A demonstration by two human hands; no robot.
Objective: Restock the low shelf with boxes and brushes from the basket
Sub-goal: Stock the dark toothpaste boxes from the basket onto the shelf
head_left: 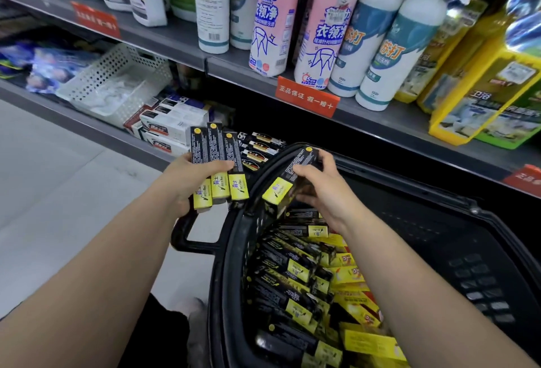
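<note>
Boxes (218,163), three black-and-yellow ones, stand fanned side by side in the left hand (187,177), gripped at mid-length so more can be added before one trip to the low shelf (87,130) just beyond. The right hand (319,186) closes on a fourth box (288,180) over the basket (234,239) rim, angled toward the left. Many more lie piled in the basket; brushes, if any, I cannot make out.
</note>
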